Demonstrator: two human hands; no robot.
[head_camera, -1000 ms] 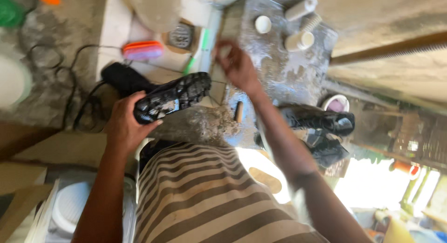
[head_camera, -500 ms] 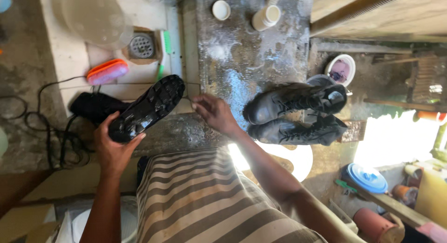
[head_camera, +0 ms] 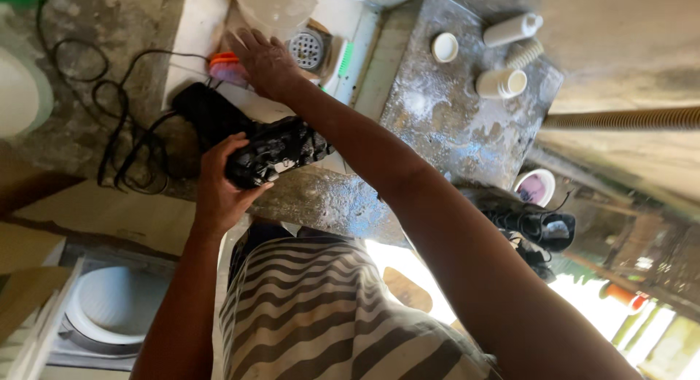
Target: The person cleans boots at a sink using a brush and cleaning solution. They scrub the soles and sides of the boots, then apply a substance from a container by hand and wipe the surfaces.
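Left hand (head_camera: 219,187), fingers clamped round a black cleated shoe (head_camera: 271,150), sole up, held above the grey slab edge. Right hand (head_camera: 266,59), fingers spread, reaching to 11 o'clock and resting on an orange brush (head_camera: 224,68) beside a round drain grate (head_camera: 306,48). On the grey slab (head_camera: 452,125), at 1 o'clock: a white lid (head_camera: 444,47), a white bottle lying flat (head_camera: 512,29), an open white tub (head_camera: 501,82). At 3 o'clock: a pair of dark boots (head_camera: 536,230).

The left hand (head_camera: 219,190) grips a shoe (head_camera: 273,150) above the slab (head_camera: 452,125), the right hand (head_camera: 266,59) rests on a brush (head_camera: 227,68) beside the drain (head_camera: 306,48), and bottles (head_camera: 503,81) stand on the slab's far end.
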